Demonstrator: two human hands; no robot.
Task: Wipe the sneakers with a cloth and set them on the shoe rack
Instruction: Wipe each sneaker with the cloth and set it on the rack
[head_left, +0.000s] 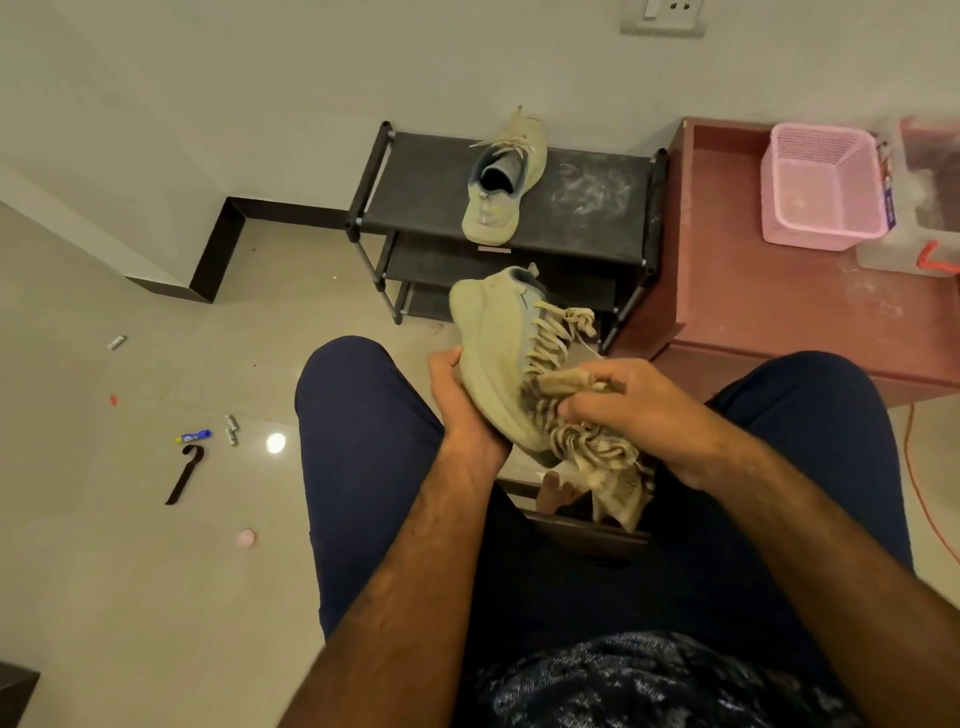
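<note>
Nearest: a seated person's knees in dark blue trousers (363, 467), forearms reaching forward between them.

Left hand (457, 395): fingers and thumb curled round the sole edge of the held sneaker (498, 343), gripping it from the left.

Right hand (639, 410): fingers curled tight on a bunched cloth (608, 457), pressing it against the sneaker's side just below the laces. The loose end of the cloth hangs down between the knees.

Held sneaker: pale yellow-green, beige laces, tilted on its side with the heel pointing away toward the rack, raised above the floor.

Floor (104, 571), left of the knees: a black hooked strip (184, 475), a blue tube (195, 436) and small batteries (231, 428), lying near one another. To the right, an orange cord (919, 488).

Beyond: a black shoe rack (426, 192) against the wall, its top shelf dusty on the right.

Second sneaker (501, 192): matching colour, standing upright on the rack's top shelf, heel toward the person.

Right of the rack and touching it: a red-brown cabinet (753, 312) carrying a pink basket (821, 187).

Farthest: a wall socket (665, 15).
</note>
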